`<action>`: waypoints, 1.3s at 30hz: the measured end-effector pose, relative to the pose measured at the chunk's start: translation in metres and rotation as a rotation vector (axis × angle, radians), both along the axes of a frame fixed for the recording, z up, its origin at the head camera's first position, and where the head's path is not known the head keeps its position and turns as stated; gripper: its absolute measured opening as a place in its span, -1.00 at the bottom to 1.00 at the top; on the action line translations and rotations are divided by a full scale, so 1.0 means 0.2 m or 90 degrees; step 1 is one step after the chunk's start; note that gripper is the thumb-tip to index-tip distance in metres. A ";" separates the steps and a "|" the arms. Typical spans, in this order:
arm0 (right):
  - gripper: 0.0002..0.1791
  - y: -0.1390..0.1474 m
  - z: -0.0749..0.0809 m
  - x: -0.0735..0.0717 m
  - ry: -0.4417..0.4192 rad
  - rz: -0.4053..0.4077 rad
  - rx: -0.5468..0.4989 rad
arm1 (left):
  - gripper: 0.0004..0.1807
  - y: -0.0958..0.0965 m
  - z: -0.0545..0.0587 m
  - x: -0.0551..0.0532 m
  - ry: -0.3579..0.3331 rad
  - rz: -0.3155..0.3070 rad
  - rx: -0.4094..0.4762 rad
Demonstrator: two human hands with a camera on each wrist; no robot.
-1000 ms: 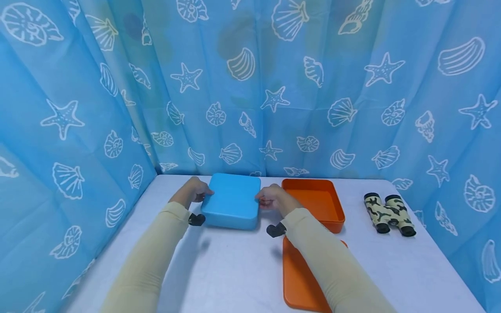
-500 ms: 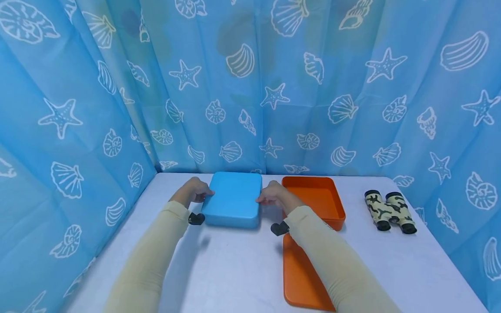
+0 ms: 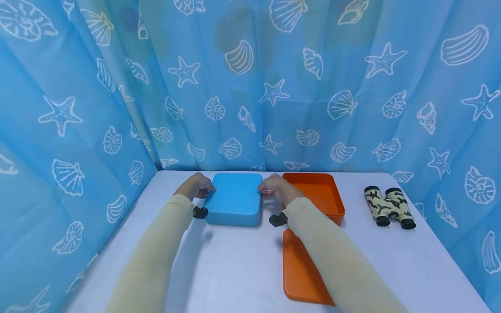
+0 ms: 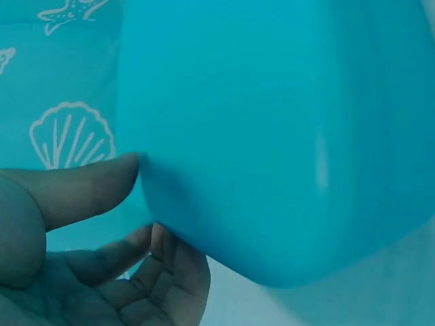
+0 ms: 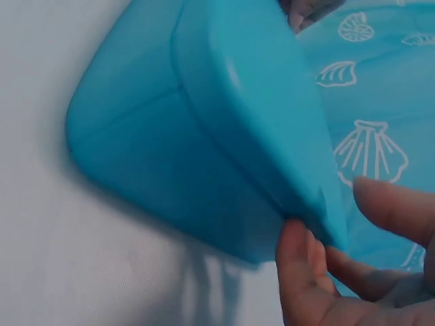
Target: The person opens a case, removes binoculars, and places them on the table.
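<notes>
A blue lidded box [image 3: 233,217] stands on the white table, left of centre. My left hand [image 3: 200,186] is at its left side; in the left wrist view the thumb [image 4: 115,180] meets the lid's edge and the fingers [image 4: 180,275] curl below it. On the right side, my right hand [image 3: 272,186] has its fingertips [image 5: 297,238] under the rim of the blue lid [image 5: 272,102], with the thumb [image 5: 391,207] by the top edge. A seam between lid and box body runs along the wall in the right wrist view.
An open orange box [image 3: 336,211] stands just right of my right hand. In front of it lies a flat orange lid [image 3: 301,278], partly hidden by my right sleeve. Camouflage binoculars [image 3: 389,208] lie farther right. A blue shell-print curtain [image 3: 289,143] borders the table.
The blue box has shifted slightly to the right and nearer, squaring up a little, with both hands staying at its sides. The view has tilted slightly; the orange things and binoculars keep their places.
</notes>
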State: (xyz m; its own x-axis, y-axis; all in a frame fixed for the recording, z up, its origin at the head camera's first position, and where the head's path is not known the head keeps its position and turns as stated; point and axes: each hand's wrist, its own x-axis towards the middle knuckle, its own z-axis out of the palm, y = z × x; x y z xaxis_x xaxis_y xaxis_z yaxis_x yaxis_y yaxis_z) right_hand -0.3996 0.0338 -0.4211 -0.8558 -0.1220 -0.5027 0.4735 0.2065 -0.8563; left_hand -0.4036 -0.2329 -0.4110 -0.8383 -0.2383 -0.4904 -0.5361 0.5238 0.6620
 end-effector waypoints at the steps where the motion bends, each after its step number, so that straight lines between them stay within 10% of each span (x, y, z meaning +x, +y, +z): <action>1: -0.30 0.00 0.00 -0.01 -0.008 -0.018 -0.019 | -0.41 0.00 0.01 -0.01 0.000 0.005 0.008; 17: -0.44 0.03 -0.10 -0.06 0.053 -0.041 0.059 | -0.42 0.10 -0.01 -0.04 0.056 0.016 0.007; 39: -0.43 0.04 -0.09 -0.03 0.072 0.007 -0.021 | -0.47 -0.01 -0.05 -0.05 0.066 0.025 0.057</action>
State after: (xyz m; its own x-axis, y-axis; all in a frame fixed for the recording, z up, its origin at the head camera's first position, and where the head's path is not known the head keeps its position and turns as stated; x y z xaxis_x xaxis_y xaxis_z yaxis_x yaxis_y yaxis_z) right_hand -0.4064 0.0415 -0.4387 -0.9051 -0.1465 -0.3991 0.3720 0.1814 -0.9103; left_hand -0.4131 -0.2358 -0.4203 -0.8762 -0.2314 -0.4228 -0.4819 0.4399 0.7578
